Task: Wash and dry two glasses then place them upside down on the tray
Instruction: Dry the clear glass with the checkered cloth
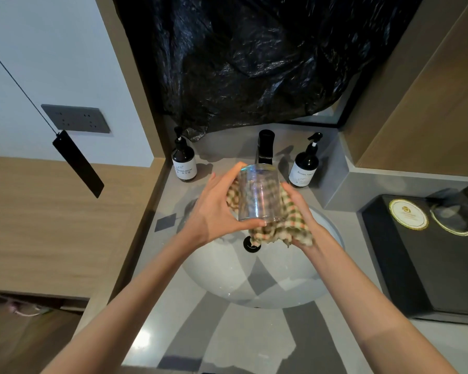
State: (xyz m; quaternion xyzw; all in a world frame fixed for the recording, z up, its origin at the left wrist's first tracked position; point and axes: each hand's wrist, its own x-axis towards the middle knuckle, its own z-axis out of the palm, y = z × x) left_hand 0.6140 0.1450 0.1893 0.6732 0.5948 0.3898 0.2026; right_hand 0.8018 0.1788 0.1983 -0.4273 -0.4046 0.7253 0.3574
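Glass held above the middle of the sink, in the drying step as we judge it; our left hand curls thumb and fingers round its wall; our right hand bunches a checked cloth against its far side. Placing remains; on the tray at the counter's right edge a dim glass-like form sits beside a round coaster, its attitude unclear. Room lies open rightward; tap, pump bottle and spray bottle crowd the back edge.
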